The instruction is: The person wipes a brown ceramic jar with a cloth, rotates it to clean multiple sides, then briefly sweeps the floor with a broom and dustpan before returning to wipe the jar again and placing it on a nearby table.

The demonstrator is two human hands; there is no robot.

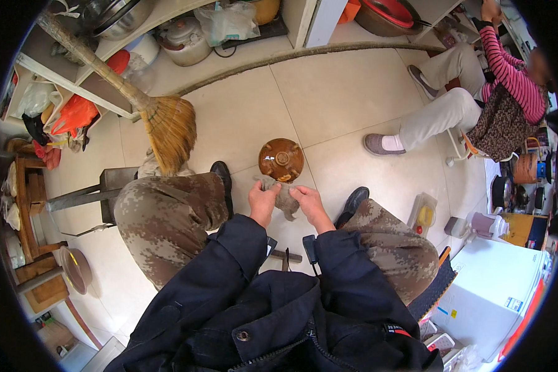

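Observation:
My left hand (263,202) pinches one side of a crumpled grey cloth (286,202) between thumb and fingers. On the other side, my right hand (310,204) grips the same cloth, which hangs down between the two hands. Just beyond it on the tiled floor stands a round, glossy brown ceramic lid or pot (282,156) with a raised centre knob and small lugs around it. Its near edge meets the cloth in the picture; whether they touch I cannot tell. Small orange-brown shapes show at that edge.
A straw broom (172,125) leans at the left, near a dark metal dustpan (114,195). Another person (507,93) sits at the upper right, one shoe (383,144) on the floor. A clear plastic container (422,214) lies right of my leg. Shelves with pots, including a kettle (184,41), line the far side.

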